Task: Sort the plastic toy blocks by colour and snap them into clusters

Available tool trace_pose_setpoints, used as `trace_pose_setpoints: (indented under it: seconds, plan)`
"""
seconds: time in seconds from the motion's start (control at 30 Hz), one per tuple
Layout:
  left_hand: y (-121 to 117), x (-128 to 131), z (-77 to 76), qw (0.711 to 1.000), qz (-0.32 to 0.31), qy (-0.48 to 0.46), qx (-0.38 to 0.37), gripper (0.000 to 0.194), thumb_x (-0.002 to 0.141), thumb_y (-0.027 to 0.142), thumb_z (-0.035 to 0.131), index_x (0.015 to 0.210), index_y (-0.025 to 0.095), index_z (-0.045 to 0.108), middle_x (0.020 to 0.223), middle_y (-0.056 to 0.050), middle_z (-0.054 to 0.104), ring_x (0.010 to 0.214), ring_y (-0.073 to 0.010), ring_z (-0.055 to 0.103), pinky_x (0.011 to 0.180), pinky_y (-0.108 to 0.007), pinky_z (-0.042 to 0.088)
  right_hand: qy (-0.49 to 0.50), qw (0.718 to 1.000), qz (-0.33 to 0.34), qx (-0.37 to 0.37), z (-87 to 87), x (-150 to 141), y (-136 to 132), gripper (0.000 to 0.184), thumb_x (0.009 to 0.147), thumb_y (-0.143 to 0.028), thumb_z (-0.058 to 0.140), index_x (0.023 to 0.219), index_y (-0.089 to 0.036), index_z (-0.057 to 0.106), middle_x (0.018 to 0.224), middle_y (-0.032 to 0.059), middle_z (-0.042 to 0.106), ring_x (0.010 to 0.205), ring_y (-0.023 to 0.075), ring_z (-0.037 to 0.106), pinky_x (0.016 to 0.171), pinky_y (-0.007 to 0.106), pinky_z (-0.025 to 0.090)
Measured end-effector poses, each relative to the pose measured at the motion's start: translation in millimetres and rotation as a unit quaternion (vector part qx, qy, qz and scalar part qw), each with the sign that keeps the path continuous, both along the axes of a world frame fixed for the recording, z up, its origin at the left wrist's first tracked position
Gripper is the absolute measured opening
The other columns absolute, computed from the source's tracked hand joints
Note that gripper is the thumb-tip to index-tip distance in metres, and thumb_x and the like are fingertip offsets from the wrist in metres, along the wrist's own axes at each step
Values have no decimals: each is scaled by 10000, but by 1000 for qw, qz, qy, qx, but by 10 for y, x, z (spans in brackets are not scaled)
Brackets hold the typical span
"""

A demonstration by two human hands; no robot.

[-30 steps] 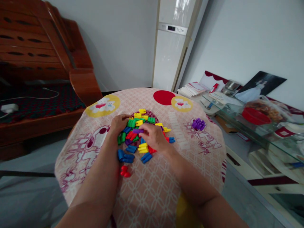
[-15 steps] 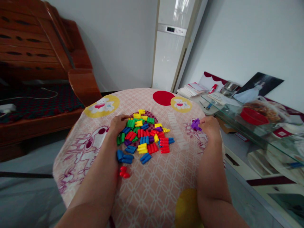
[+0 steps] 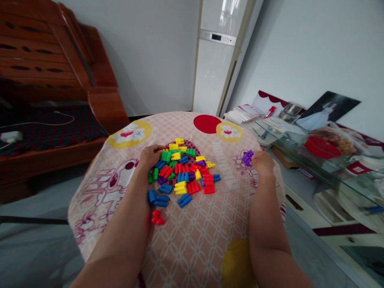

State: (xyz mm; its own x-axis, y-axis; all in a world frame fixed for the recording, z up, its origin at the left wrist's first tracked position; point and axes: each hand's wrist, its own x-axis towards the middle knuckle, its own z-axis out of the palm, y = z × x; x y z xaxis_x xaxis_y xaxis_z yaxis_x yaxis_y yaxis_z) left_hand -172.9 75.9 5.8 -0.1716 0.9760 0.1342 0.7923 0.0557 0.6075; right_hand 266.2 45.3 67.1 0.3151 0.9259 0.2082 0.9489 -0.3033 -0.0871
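Left arm (image 3: 123,220) extended, right fingers (image 3: 257,157) curled

Smooth, glossy plastic makes up the coloured pieces (image 3: 181,188) at the dial's centre and the purple cluster (image 3: 247,157) at three o'clock. Beneath them, the tablecloth (image 3: 192,240) is matt fabric. The bench (image 3: 105,105) at ten is varnished wood; the shelf (image 3: 325,163) at three, clear glass.

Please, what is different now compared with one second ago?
The right hand has moved to the right, from the mixed pieces to the purple cluster. Earlier it held a purple piece; whether it has let this go, I cannot tell. The left hand stays at the left edge of the mixed pieces.
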Motion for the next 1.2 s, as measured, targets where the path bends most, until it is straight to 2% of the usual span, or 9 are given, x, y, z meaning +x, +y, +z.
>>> trace_pose_setpoints:
  seconds: [0.1, 0.2, 0.33, 0.43, 0.6, 0.73, 0.9, 1.03, 1.2]
  plan:
    - [-14, 10, 14, 1000, 1, -20, 16, 417, 790, 256, 489, 1111, 170, 740, 1082, -83, 746, 993, -239, 672, 901, -307, 493, 22, 999, -20, 27, 101, -50, 4, 173, 750, -182, 613, 824, -152, 767, 865, 148, 727, 839, 257, 664, 722, 312, 472]
    - [-48, 56, 70, 998, 0, -47, 33, 422, 809, 313, 482, 1115, 171, 736, 1026, -65, 755, 908, -213, 680, 843, -280, 503, 35, 996, 24, 84, 190, -228, 21, 193, 785, -216, 596, 847, -162, 770, 871, 127, 734, 831, 234, 656, 712, 291, 451]
    - [-91, 118, 142, 995, -62, -72, 41, 413, 792, 468, 535, 991, 184, 760, 1000, -51, 755, 925, -219, 663, 824, -276, 502, 68, 982, 148, 92, 191, -691, 16, 217, 837, -250, 554, 842, -171, 756, 827, 81, 732, 787, 194, 638, 688, 265, 420]
    - [-93, 88, 130, 992, -92, -73, 44, 359, 727, 451, 594, 908, 187, 758, 1017, -49, 752, 931, -221, 658, 836, -281, 500, 96, 959, 260, 63, 116, -1088, -27, 230, 879, -257, 523, 897, -187, 741, 845, 54, 728, 804, 177, 630, 713, 252, 416]
    - [-83, -95, 57, 997, -4, -68, 29, 389, 698, 314, 555, 993, 158, 753, 866, -71, 749, 819, -221, 670, 727, -277, 507, 87, 917, 389, 11, -76, -1515, -102, 275, 928, -194, 475, 1096, -184, 692, 1073, 80, 694, 983, 175, 602, 857, 253, 423]
    - [-107, -88, 123, 996, 23, -53, 72, 384, 733, 293, 529, 1013, 167, 759, 909, -78, 743, 849, -221, 671, 775, -287, 509, 19, 913, 407, -18, -188, -1620, -146, 283, 941, -181, 463, 1111, -161, 689, 1078, 115, 664, 1047, 206, 568, 909, 284, 419]
    - [-156, 237, 272, 989, -114, -9, 93, 385, 767, 411, 592, 1045, 200, 755, 1052, -71, 732, 933, -226, 660, 873, -313, 506, -27, 920, 390, -39, -182, -1650, -179, 235, 911, -161, 498, 998, -143, 716, 1015, 132, 670, 999, 225, 589, 890, 310, 429]
    - [-184, 416, 301, 982, -167, 55, 71, 355, 740, 394, 643, 1028, 221, 759, 1120, -64, 718, 1044, -255, 638, 952, -325, 481, 61, 933, 353, -10, -125, -1537, -130, 177, 860, -176, 579, 965, -162, 722, 970, 100, 710, 926, 206, 632, 833, 288, 451]
    - [-137, 311, 239, 989, -106, 83, 67, 350, 754, 285, 562, 1034, 202, 753, 1098, -73, 726, 1009, -255, 647, 922, -320, 491, 187, 932, 303, 69, 5, -1083, 26, 270, 788, -121, 566, 991, -193, 730, 1001, 46, 746, 940, 175, 663, 863, 273, 475]
